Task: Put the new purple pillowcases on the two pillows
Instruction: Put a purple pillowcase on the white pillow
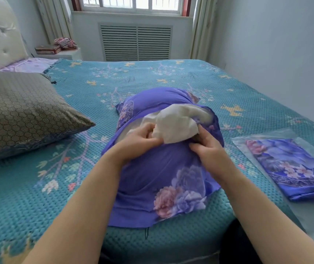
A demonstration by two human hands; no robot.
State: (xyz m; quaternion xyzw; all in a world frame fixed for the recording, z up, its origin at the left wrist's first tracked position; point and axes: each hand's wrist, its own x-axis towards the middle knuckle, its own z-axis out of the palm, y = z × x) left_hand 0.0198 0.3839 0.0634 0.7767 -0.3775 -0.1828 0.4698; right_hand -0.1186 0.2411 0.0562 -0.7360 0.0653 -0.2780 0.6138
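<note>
Left hand (140, 139) closed on the white pillow (173, 123) bulging from the purple pillowcase (152, 168) mid-bed, right hand (207, 147) pinching the case's open edge beside it, second purple pillowcase (293, 166) folded in plastic at right, grey-patterned pillow (22, 113) at left on the teal bedspread (171, 77)

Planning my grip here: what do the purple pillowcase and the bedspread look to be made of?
Purple pillowcase: thin, smooth, slightly glossy fabric, maybe satin or polyester; it drapes and creases softly around the white pillow. Bedspread: thicker teal textile with a raised, bumpy waffle-like texture, matte; knit or woven, hard to tell.
</note>
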